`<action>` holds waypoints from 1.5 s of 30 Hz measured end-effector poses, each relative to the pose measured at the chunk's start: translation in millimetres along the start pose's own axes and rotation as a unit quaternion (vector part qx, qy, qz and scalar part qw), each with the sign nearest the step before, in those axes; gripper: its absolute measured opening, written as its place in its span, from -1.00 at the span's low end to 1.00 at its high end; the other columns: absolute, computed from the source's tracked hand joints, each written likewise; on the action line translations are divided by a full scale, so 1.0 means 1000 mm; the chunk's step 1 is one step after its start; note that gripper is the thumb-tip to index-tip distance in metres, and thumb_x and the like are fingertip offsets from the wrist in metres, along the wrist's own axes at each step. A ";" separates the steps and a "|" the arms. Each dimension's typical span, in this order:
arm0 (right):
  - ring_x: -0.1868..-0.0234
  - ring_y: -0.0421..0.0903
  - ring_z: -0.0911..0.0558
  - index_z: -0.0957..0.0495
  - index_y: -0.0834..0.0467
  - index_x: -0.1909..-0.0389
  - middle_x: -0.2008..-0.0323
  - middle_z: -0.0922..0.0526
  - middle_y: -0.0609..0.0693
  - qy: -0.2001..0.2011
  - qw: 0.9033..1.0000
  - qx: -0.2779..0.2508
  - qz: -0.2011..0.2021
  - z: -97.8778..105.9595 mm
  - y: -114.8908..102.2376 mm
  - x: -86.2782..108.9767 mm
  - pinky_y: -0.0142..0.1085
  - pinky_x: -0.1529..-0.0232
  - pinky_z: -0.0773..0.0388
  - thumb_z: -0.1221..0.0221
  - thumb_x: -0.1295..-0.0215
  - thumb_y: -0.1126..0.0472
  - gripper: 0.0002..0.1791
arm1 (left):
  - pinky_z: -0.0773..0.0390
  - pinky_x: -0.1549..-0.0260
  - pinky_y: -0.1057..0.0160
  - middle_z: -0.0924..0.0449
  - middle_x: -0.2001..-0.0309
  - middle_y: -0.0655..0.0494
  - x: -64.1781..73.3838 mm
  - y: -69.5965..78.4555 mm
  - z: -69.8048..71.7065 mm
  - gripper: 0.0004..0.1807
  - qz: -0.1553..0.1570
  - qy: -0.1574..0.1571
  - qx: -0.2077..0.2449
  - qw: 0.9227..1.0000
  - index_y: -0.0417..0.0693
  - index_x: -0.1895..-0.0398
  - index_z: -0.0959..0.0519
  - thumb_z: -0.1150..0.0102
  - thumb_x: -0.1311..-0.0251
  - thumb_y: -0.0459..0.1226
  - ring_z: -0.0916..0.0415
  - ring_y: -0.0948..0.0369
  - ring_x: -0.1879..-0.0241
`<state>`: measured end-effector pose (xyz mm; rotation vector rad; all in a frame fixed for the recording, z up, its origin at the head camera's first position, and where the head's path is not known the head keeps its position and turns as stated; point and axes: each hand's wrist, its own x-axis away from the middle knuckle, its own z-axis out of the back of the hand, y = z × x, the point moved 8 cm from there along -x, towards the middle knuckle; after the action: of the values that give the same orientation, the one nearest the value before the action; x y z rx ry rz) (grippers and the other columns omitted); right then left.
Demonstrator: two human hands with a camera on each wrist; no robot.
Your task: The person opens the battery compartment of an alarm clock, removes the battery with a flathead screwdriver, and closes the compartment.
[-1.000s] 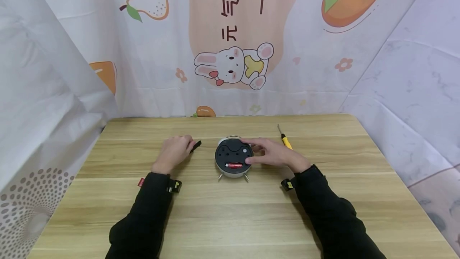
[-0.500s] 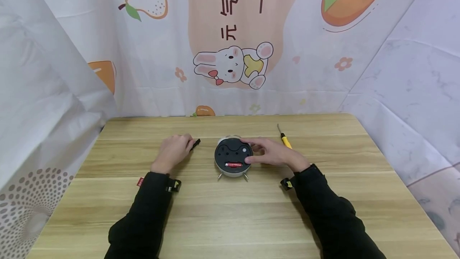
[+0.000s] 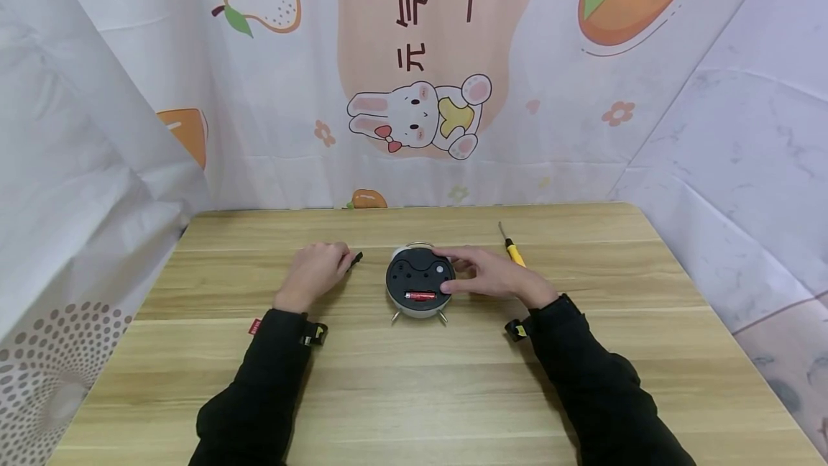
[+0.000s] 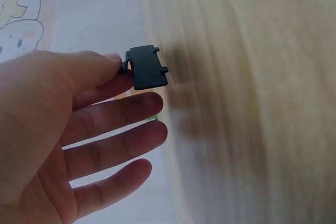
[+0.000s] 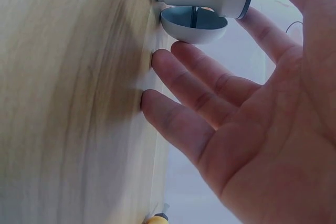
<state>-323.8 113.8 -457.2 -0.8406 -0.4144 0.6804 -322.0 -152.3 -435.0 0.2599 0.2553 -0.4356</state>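
A twin-bell alarm clock (image 3: pixel 404 268) lies on its face in the middle of the table, its black back up and its two metal feet toward me. In its open battery slot sits a red battery (image 3: pixel 420 295). My right hand (image 3: pixel 488 275) holds the clock's right side with thumb and index finger; in the right wrist view its other fingers spread below a bell (image 5: pixel 194 34). To the left of the clock, my left hand (image 3: pixel 313 273) pinches a small black battery cover (image 4: pixel 148 66) by its clip between thumb and index finger, the other fingers loosely bent.
A screwdriver (image 3: pixel 514 253) with a yellow and black handle lies behind the right hand, tip toward the back. The wooden table (image 3: pixel 414 394) ends at a printed curtain (image 3: pixel 278 128) behind, with white cloth on both sides.
The battery cover has turned slightly in the left fingers. The right hand, the clock and the screwdriver stay as they were.
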 end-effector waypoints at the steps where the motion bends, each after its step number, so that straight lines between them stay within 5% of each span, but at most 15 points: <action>1: -0.25 0.16 -0.55 -0.28 0.04 -0.54 -0.34 -0.47 0.15 0.001 1.000 0.000 -0.001 0.000 0.000 0.000 0.09 -0.22 -0.47 -0.34 -0.35 0.01 -0.21 | -0.48 0.56 0.21 -0.61 0.56 0.13 0.000 0.000 0.000 -0.79 0.000 0.000 0.000 1.000 -0.13 0.39 -0.71 -0.21 -0.41 -0.26 -0.47 0.27 0.61; 11: -0.25 0.13 -0.55 -0.29 0.04 -0.53 -0.35 -0.46 0.12 0.000 1.000 0.001 -0.002 0.000 0.000 0.001 0.04 -0.20 -0.49 -0.35 -0.34 0.00 -0.21 | -0.42 0.62 0.26 -0.68 0.49 0.07 0.000 0.003 0.002 -0.85 -0.007 0.008 0.004 1.000 -0.21 0.23 -0.74 -0.26 -0.35 -0.30 -0.42 0.29 0.64; 25: -0.24 0.09 -0.55 -0.30 0.03 -0.53 -0.35 -0.47 0.11 0.003 1.000 0.005 -0.001 0.000 0.000 0.000 0.03 -0.20 -0.50 -0.37 -0.32 0.00 -0.20 | -0.47 0.56 0.23 -0.67 0.50 0.11 0.000 0.003 -0.002 -0.86 -0.016 0.002 0.012 1.000 -0.16 0.33 -0.76 -0.27 -0.33 -0.30 -0.44 0.30 0.62; 45: -0.25 0.09 -0.54 -0.29 0.03 -0.53 -0.37 -0.45 0.11 0.003 1.000 0.000 -0.007 0.000 0.001 -0.001 0.06 -0.21 -0.49 -0.36 -0.33 0.02 -0.21 | -0.51 0.43 0.16 -0.70 0.39 0.06 0.002 0.001 -0.008 -0.80 0.008 -0.047 0.019 0.999 -0.14 0.28 -0.74 -0.45 -0.20 -0.18 -0.53 0.20 0.47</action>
<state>-324.7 114.0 -458.2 -0.8393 -0.4147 0.6636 -321.6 -149.4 -443.0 0.2779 0.1525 -0.4358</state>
